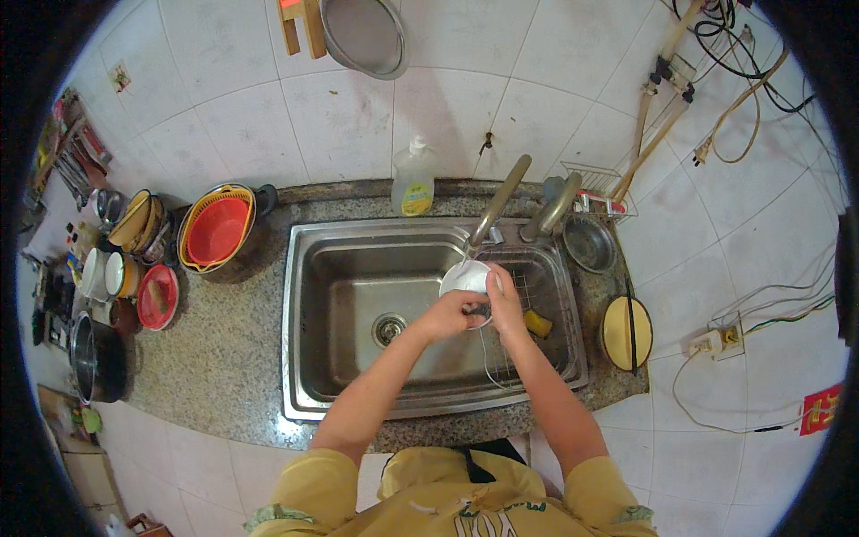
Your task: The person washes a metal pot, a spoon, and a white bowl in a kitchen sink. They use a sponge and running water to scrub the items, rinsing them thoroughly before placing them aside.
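Note:
A white bowl [459, 276] is held over the sink, right of its middle, below the tip of the curved faucet [501, 201]. A thin stream of water seems to fall from the faucet into it. My right hand [506, 306] grips the bowl's right side, its fingers wrapped round the rim. At the near side, my left hand [447, 316] is closed on the bowl with its fingers bent over the edge; some fingertips are hidden. Under my hands lies a wire rack [555, 277] in the sink, with a yellow sponge [538, 323] on it.
The steel sink [309, 358] has a drain [388, 330] to the left. Behind it stand a soap bottle [413, 179] and a second faucet pipe [557, 211]. Right lie a metal bowl [591, 243] and chopsticks on a yellow dish [617, 336]. Left stand a red basket [217, 231] and a black pot [97, 358].

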Demonstrator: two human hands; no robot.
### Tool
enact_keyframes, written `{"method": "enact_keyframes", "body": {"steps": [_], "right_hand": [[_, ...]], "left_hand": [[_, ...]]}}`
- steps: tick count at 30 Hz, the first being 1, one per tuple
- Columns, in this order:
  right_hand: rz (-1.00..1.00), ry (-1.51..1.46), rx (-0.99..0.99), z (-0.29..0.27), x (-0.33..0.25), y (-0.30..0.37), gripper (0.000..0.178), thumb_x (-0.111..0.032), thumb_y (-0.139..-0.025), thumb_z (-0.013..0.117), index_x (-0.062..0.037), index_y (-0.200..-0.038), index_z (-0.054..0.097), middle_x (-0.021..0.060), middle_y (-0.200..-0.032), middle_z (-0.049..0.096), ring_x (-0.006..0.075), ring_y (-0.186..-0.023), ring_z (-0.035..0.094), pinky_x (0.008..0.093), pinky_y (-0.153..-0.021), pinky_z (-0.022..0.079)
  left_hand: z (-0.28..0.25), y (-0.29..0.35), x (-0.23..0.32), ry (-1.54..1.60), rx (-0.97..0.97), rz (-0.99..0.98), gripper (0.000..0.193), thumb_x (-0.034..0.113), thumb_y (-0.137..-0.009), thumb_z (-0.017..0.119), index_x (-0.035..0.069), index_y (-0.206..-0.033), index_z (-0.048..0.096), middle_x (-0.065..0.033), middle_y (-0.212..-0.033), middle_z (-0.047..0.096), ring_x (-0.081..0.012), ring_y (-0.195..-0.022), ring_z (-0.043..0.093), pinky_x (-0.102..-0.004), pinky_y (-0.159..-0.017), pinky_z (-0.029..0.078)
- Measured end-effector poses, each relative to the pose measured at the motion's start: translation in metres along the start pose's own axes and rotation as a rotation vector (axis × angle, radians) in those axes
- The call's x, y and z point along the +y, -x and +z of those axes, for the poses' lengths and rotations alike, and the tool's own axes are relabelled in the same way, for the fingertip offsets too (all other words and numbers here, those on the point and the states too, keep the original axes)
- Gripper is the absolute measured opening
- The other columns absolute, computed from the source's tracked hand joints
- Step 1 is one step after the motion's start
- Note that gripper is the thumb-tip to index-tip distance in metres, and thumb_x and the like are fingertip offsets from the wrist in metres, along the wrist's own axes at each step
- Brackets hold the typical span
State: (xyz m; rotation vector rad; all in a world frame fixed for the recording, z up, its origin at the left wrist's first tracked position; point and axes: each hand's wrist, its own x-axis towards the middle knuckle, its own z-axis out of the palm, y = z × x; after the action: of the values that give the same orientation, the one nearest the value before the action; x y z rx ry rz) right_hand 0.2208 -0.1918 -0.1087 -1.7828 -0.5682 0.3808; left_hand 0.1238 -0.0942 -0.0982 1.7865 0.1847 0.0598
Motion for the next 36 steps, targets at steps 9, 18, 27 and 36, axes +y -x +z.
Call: {"method": "enact_keyframes", "body": {"steps": [9, 18, 27, 36], "right_hand": [[0.184, -0.253, -0.075, 0.021, 0.005, 0.002, 0.042, -0.039, -0.086, 0.042, -0.0112, -0.118, 0.041, 0.0091, -0.112, 0.046, 0.0195, -0.101, 0.044, 0.0305, -0.08, 0.037], [0.243, -0.285, -0.071, 0.035, 0.008, -0.006, 0.047, -0.043, -0.084, 0.042, -0.011, -0.118, 0.041, 0.0092, -0.114, 0.047, 0.022, -0.102, 0.046, 0.0342, -0.08, 0.04], [0.412, -0.375, -0.286, 0.018, -0.008, -0.008, 0.054, -0.053, -0.081, 0.04, -0.0193, -0.123, 0.033, 0.0052, -0.116, 0.042, 0.0221, -0.098, 0.047, 0.0368, -0.061, 0.048], [0.4, -0.571, -0.202, 0.036, 0.005, -0.001, 0.055, -0.05, -0.08, 0.044, -0.0191, -0.124, 0.031, 0.0073, -0.117, 0.04, 0.0229, -0.099, 0.048, 0.0381, -0.059, 0.05]], "left_hand": [[-0.01, -0.002, 0.001, -0.238, 0.286, 0.217, 0.028, 0.0, -0.064, 0.056, 0.004, -0.092, 0.059, -0.0124, -0.091, 0.058, -0.0307, -0.082, 0.053, -0.039, -0.07, 0.043], [-0.028, -0.005, -0.006, -0.565, 0.186, 0.191, 0.035, 0.001, -0.065, 0.053, 0.002, -0.101, 0.054, -0.0123, -0.091, 0.059, -0.0295, -0.095, 0.049, -0.038, -0.083, 0.037], [-0.04, -0.001, -0.014, -0.427, -0.126, 0.078, 0.033, -0.004, -0.065, 0.052, 0.004, -0.096, 0.059, -0.0147, -0.101, 0.055, -0.0325, -0.091, 0.05, -0.0357, -0.08, 0.04], [-0.014, -0.008, -0.002, -0.741, 0.465, 0.008, 0.035, 0.004, -0.065, 0.06, 0.004, -0.1, 0.055, -0.0146, -0.089, 0.056, -0.0327, -0.086, 0.052, -0.0387, -0.077, 0.042]]}}
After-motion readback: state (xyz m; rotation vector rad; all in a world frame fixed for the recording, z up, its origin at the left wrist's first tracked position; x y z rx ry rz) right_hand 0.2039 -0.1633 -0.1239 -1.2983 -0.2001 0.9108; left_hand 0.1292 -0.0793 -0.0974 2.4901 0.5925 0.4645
